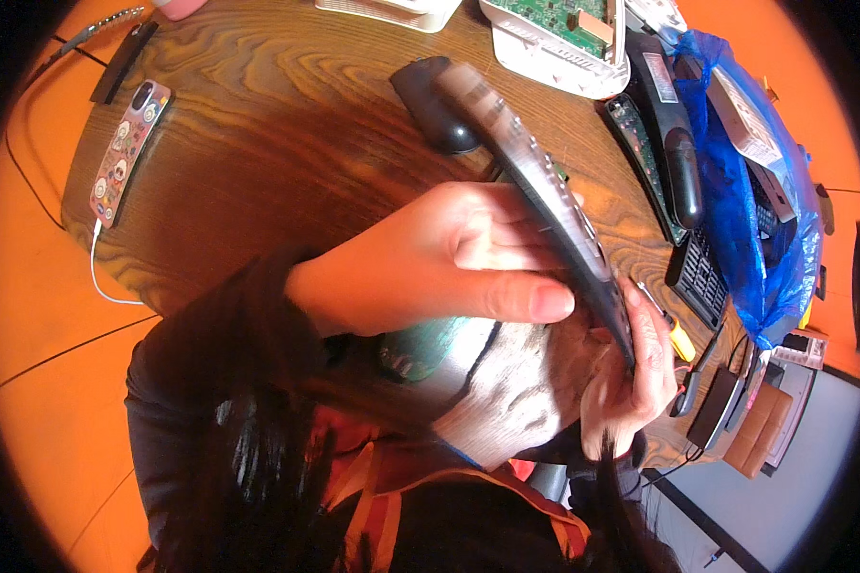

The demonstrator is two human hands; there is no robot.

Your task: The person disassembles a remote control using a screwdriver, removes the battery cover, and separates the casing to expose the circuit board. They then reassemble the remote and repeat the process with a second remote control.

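Between my hands is a long, thin dark panel point(559, 215), seen nearly edge-on and tilted, with a row of small bumps along one side. Motion blurs its upper end, so its exact kind is unclear. My left hand point(459, 258) has its fingers against the panel's middle, with the thumb stretched toward it. My right hand point(640, 363) grips the panel's lower end. Beyond its upper part lies a black rounded plastic piece point(456, 136), partly hidden. A green board point(430, 349) shows below my left wrist. Beside my right hand is a yellow-handled screwdriver point(681, 341).
Right on the wooden table point(258, 115) are a black handset point(680, 172), a narrow circuit board point(635, 153), a black keypad point(699, 282) and a blue plastic bag point(793, 277) of parts. White housings, one with a green board point(554, 33), stand at the back. A charging phone point(124, 158) lies left.
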